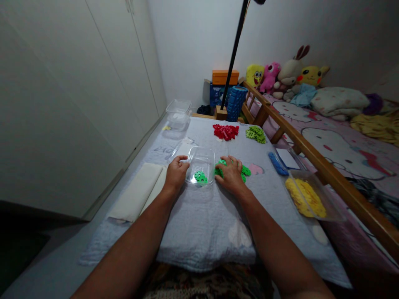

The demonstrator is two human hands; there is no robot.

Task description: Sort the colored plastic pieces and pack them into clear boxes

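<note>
My left hand is closed on the left rim of a clear plastic container. A few green perforated discs lie at the bottom of that container. To its right, my right hand rests on a loose pile of similar green discs, thumb and fingers apart with green showing between them. Part of this pile is hidden beneath the hand. Behind the container lies what looks like a clear lid.
Farther back are piles of red pieces and light green pieces. Stacked clear containers stand back left, a folded cream cloth lies left. At right sit a container of yellow pieces and blue pieces, beside a wooden bed rail.
</note>
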